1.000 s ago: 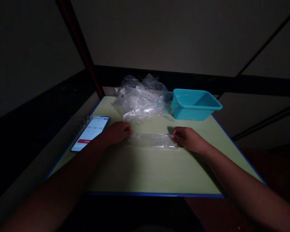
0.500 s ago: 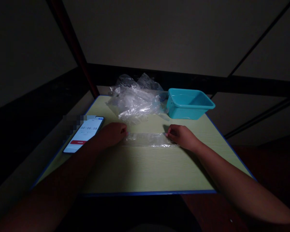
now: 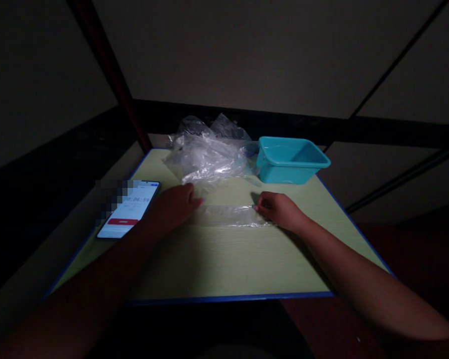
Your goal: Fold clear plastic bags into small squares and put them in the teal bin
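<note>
A clear plastic bag [image 3: 228, 216], folded into a flat strip, lies crosswise on the table in front of me. My right hand [image 3: 279, 208] pinches its upper right corner between thumb and fingertips. At the strip's left end is my left hand [image 3: 175, 207], its thumb stretched out over the plastic and apart from the curled index finger; the other fingers are hidden behind the hand. Just beyond both hands sits a crumpled heap of clear plastic bags [image 3: 213, 157].
A turquoise plastic bin [image 3: 290, 172] stands at the table's back right, touching or close to the heap. On the left lies a phone [image 3: 129, 212] with a lit timer, beside my left forearm. The pale table [image 3: 232, 269] has a blue edge. Dark panels rise behind it.
My left thumb has parted from the index finger and now points right over the bag; the hand has risen slightly. The right hand keeps its pinch. The phone's timer has advanced a second.
</note>
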{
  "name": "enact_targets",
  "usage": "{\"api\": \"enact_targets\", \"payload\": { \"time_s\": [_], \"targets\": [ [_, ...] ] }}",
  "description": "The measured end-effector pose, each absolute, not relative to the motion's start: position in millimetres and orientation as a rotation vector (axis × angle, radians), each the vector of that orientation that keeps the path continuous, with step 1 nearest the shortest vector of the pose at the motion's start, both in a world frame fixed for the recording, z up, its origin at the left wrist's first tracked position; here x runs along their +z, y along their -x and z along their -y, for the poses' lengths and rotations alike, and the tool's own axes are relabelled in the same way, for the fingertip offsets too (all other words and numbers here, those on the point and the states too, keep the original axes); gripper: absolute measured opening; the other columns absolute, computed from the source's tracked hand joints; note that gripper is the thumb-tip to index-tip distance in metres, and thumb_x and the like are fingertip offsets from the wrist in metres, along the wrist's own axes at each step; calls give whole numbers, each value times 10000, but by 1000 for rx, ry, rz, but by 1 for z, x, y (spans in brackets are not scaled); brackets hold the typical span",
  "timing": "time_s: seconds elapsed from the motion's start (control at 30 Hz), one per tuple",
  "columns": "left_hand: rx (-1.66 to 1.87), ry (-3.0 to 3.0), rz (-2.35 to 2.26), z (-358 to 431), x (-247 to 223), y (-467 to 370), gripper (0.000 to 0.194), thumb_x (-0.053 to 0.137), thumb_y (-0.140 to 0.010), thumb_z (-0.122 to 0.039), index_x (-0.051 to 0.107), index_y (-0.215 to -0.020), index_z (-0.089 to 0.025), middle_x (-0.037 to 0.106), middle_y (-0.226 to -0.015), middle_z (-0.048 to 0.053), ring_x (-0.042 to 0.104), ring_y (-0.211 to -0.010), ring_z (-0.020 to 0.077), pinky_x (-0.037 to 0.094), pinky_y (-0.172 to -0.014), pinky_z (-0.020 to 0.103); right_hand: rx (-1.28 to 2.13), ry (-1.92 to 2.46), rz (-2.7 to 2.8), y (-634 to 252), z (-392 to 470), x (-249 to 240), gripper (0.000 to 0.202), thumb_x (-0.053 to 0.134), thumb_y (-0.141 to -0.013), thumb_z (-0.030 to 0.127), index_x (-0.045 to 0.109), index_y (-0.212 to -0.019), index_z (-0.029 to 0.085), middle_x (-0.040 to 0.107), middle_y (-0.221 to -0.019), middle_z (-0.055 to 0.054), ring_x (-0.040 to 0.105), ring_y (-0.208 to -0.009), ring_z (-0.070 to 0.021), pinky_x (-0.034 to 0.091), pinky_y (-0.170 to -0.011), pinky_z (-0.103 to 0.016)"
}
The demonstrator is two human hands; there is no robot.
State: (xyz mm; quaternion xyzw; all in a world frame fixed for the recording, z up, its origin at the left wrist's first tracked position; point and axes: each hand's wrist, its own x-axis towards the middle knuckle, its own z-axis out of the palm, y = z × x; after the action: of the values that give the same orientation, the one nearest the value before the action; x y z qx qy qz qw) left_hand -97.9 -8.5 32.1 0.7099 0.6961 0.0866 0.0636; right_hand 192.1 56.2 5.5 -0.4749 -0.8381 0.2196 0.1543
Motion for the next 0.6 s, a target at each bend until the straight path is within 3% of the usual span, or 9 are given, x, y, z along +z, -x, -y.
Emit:
{"api": "enact_targets", "payload": {
  "time_s": [0.1, 0.17, 0.23, 0.3, 0.4, 0.6],
  "targets": [
    [592, -2399, -1947, 12, 29, 87, 304, 546, -867, -449, 583, -974, -167, 650, -1020, 114, 600, -950, 267, 469, -813, 379, 629, 1358, 2401, -191, -56, 6, 116, 599, -788, 274, 556, -705, 206, 581, -604, 12, 493, -559, -139, 281, -528, -251],
    [628, -2621, -1631, 14, 24, 79, 446, 560, -871, -471, 551, -1185, -155, 581, -1276, 148, 513, -1198, 290, 386, -1013, 431, 634, 1355, 2398, -191, -55, 6, 110, 599, -791, 269, 558, -711, 206, 584, -604, 14, 497, -559, -139, 280, -528, -250],
    [498, -2755, -1338, 15, 17, 72, 629, 535, -884, -544, 431, -1373, -164, 439, -1465, 157, 365, -1366, 304, 260, -1112, 487, 636, 1353, 2396, -190, -55, 6, 108, 602, -791, 263, 559, -710, 205, 580, -599, 17, 493, -556, -136, 279, -528, -248],
    [353, -2789, -1177, 16, 9, 66, 750, 472, -895, -618, 302, -1470, -169, 306, -1549, 154, 243, -1438, 297, 175, -1143, 511, 632, 1351, 2395, -190, -56, 6, 107, 607, -785, 255, 559, -705, 203, 571, -592, 19, 479, -550, -133, 277, -530, -248],
    [212, -2768, -1120, 17, -1, 61, 815, 385, -905, -667, 192, -1517, -164, 207, -1580, 145, 174, -1465, 267, 122, -1158, 495, 637, 1345, 2395, -191, -56, 7, 101, 607, -782, 247, 559, -705, 201, 565, -589, 20, 469, -549, -131, 273, -533, -248],
    [53, -2740, -1120, 19, -6, 61, 758, 347, -924, -656, 168, -1529, -236, 106, -1597, 116, 139, -1473, 257, 117, -1148, 509, 687, 1336, 2371, -190, -55, 7, 116, 604, -776, 267, 549, -697, 202, 550, -576, 18, 460, -546, -134, 272, -532, -252]
  ]
}}
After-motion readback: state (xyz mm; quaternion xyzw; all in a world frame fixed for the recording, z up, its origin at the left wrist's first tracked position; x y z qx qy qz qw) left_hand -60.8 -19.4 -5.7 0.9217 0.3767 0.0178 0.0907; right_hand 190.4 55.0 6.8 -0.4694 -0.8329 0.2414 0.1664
